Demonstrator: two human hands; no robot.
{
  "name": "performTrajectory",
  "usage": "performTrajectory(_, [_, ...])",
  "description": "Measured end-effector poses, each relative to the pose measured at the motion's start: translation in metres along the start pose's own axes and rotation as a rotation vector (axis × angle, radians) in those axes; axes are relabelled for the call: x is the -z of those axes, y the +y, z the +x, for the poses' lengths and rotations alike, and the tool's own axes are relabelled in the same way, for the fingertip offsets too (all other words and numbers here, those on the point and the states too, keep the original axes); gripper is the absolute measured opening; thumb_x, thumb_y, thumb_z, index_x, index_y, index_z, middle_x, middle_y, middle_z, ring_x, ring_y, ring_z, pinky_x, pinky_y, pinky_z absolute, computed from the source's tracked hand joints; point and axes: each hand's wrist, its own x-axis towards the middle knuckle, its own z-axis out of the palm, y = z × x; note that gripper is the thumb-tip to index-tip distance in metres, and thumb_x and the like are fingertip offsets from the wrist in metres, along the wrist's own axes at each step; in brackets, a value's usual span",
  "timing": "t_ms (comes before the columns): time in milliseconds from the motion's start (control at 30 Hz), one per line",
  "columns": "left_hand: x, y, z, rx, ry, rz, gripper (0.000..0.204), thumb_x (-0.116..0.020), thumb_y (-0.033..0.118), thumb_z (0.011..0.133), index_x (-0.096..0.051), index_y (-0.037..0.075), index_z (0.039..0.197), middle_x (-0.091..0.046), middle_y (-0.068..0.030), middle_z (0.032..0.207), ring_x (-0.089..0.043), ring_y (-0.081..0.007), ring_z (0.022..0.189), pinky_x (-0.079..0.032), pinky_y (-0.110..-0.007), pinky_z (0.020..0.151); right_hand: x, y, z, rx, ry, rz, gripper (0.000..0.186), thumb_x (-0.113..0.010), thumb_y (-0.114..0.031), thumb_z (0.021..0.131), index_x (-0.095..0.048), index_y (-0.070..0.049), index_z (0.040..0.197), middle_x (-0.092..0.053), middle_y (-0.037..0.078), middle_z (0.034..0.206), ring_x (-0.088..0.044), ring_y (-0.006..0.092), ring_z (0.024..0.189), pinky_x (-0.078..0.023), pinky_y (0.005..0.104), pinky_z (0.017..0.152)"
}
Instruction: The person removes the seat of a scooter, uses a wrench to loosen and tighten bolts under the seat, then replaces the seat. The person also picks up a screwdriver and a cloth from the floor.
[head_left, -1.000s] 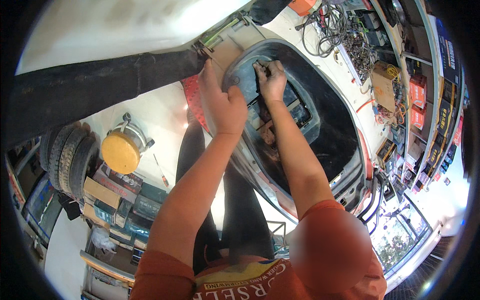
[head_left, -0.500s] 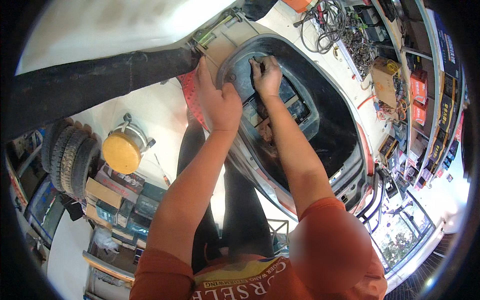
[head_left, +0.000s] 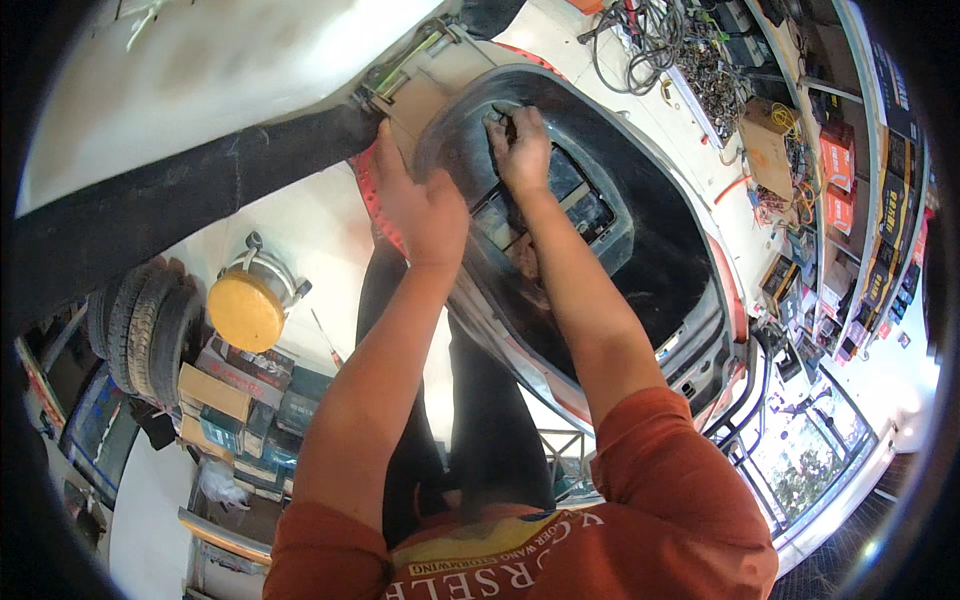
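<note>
A scooter's black under-seat storage bucket [head_left: 665, 265] lies in front of me, with a rectangular opening [head_left: 590, 207] in its floor. Inside it, near the far left end, my right hand [head_left: 522, 155] has its thumb and fingers pinched together close to the bucket's surface. Whatever they hold, if anything, is hidden. My left hand [head_left: 425, 212] rests at the bucket's left rim, index finger stretched toward the hinge bracket [head_left: 412, 80] and thumb apart. Beside that hand runs a red perforated strip [head_left: 368, 195]. The raised seat [head_left: 200, 175] extends to the upper left.
A round yellow-topped stool [head_left: 245, 310] stands on the floor at left, near stacked tyres [head_left: 145, 325] and several boxes [head_left: 240, 390]. A screwdriver [head_left: 330, 340] lies by my leg. Coiled cables [head_left: 640, 50] and a loaded shelf [head_left: 840, 190] are at the right.
Both hands and the bucket's far end appear slightly farther left in the picture. The left hand's fingers have shifted a little along the rim; the right hand stays pinched inside the bucket.
</note>
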Motion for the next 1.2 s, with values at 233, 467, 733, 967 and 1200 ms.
performTrajectory(233, [0.0, 0.008, 0.001, 0.002, 0.006, 0.079, 0.068, -0.046, -0.004, 0.073, -0.038, -0.009, 0.141, -0.042, -0.0283, 0.139, -0.042, -0.039, 0.132, -0.029, -0.042, 0.115, -0.001, 0.002, 0.001, -0.011, 0.025, -0.016, 0.023, -0.076, -0.016, 0.078, -0.066, 0.001, 0.089, -0.059, 0.02, 0.087, -0.059, 0.0391, 0.078, -0.048, 0.0446, 0.07])
performTrajectory(467, [0.004, 0.005, 0.006, -0.006, -0.06, 0.149, 0.07, -0.051, -0.001, 0.076, -0.033, -0.009, 0.143, -0.036, -0.0307, 0.145, -0.033, -0.0436, 0.137, -0.024, -0.046, 0.118, 0.077, -0.059, -0.075, -0.13, -0.145, 0.04, 0.038, -0.072, -0.006, 0.078, -0.061, 0.0, 0.113, -0.06, 0.021, 0.102, -0.06, 0.038, 0.092, -0.05, 0.0435, 0.081])
performTrajectory(733, [0.041, -0.027, 0.017, 0.0, -0.518, 0.039, 0.068, -0.065, 0.02, 0.09, -0.034, -0.011, 0.142, -0.053, -0.027, 0.131, -0.056, -0.0358, 0.115, -0.043, -0.041, 0.1, 0.303, -0.158, -0.249, -0.303, -0.292, 0.085, 0.03, -0.069, -0.007, 0.082, -0.063, -0.006, 0.111, -0.058, 0.016, 0.107, -0.057, 0.0354, 0.106, -0.048, 0.0432, 0.091])
performTrajectory(967, [0.101, -0.051, -0.025, 0.221, -0.795, 0.09, 0.043, -0.058, 0.024, 0.098, -0.048, -0.006, 0.127, -0.063, -0.0161, 0.114, -0.063, -0.022, 0.099, -0.049, -0.032, 0.089, 0.445, -0.154, -0.32, -0.474, 0.05, -0.491, 0.034, -0.069, -0.003, 0.079, -0.064, -0.008, 0.112, -0.058, 0.014, 0.104, -0.055, 0.0355, 0.101, -0.048, 0.0425, 0.089])
performTrajectory(1200, [0.118, 0.046, -0.102, 0.286, -1.037, -0.155, 0.022, -0.055, 0.016, 0.1, -0.051, 0.0, 0.114, -0.06, -0.0066, 0.092, -0.06, -0.013, 0.082, -0.053, -0.026, 0.075, 0.481, -0.149, -0.347, -0.576, -0.313, -0.642, 0.075, -0.086, -0.036, 0.065, -0.054, -0.01, 0.128, -0.044, 0.022, 0.136, -0.048, 0.0385, 0.118, -0.044, 0.0474, 0.099])
